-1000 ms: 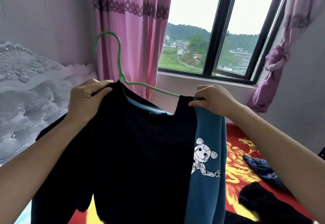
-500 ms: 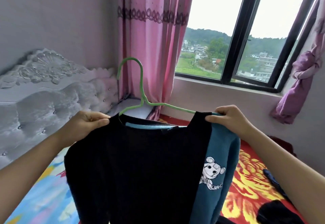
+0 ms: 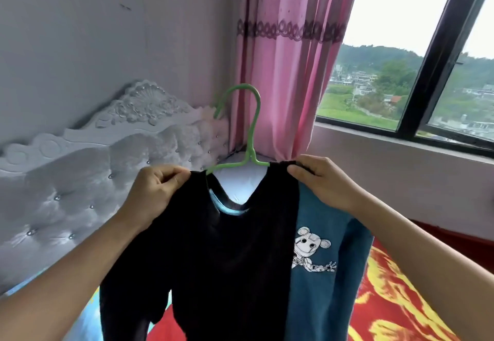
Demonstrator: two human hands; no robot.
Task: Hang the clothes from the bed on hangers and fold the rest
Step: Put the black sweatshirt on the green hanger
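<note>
A black and teal sweater (image 3: 230, 255) with a white bear print hangs in front of me on a green hanger (image 3: 250, 137). The hanger's hook stands upright above the neckline, and its arms run inside the shoulders. My left hand (image 3: 155, 193) pinches the sweater's left shoulder. My right hand (image 3: 320, 180) pinches the right shoulder where black meets teal. The sweater's body and sleeves hang down over the bed.
A white tufted headboard (image 3: 88, 169) stands at the left against the grey wall. The bed's red and yellow cover (image 3: 387, 314) lies below at the right. A pink curtain (image 3: 288, 68) hangs behind the hanger, beside a dark-framed window (image 3: 433, 73).
The view has swung left and up toward the headboard. The sweater has straightened on the hanger, with the hook now upright and both hands still on the shoulders. The clothes on the bed have left view.
</note>
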